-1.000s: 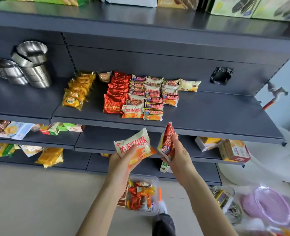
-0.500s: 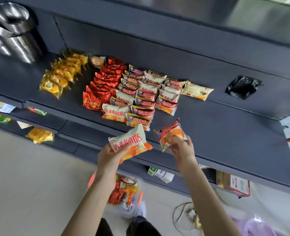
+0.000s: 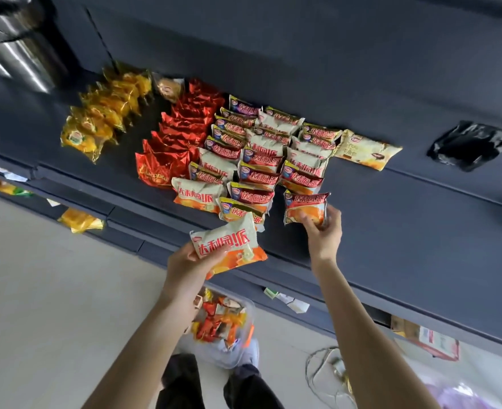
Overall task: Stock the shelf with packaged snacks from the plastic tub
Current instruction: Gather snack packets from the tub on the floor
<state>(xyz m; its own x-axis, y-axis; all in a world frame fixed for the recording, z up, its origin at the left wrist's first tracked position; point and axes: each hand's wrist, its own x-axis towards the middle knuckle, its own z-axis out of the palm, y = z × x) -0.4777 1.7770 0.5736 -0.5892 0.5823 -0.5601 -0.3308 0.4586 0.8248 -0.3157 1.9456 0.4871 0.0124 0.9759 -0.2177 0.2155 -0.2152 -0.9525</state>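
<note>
Right hand: the right hand (image 3: 322,228) is stretched out over the dark grey metal shelf (image 3: 406,231), fingers curled round the near edge of a red-and-cream snack packet with an orange base (image 3: 305,206). The packet lies flat on the shelf at the front of the right-hand row, so I judge it is being set down there to lengthen that row.

Left hand: the left hand (image 3: 192,261) is closed on a cream-and-orange snack packet with red lettering (image 3: 227,246), thumb across its face. It hangs in front of the shelf's edge, off the surface, probably waiting its turn.

Rows on the shelf: cream-and-red packets (image 3: 261,160) lie overlapped like tiles, each label showing. Beside them run a row of shiny red foil packets (image 3: 178,143) and, further left, a row of yellow foil packets (image 3: 105,122); sorts are kept apart, likely for easy reading.

Supply: the clear plastic tub (image 3: 223,326) sits on the floor by the person's feet, below the arms, with mixed red and orange packets inside. More stocking is plainly left.

Other things: a crumpled black wrapper (image 3: 468,146) lies well apart on the right; blurred steel vessels (image 3: 22,48) stand at the far left.
</note>
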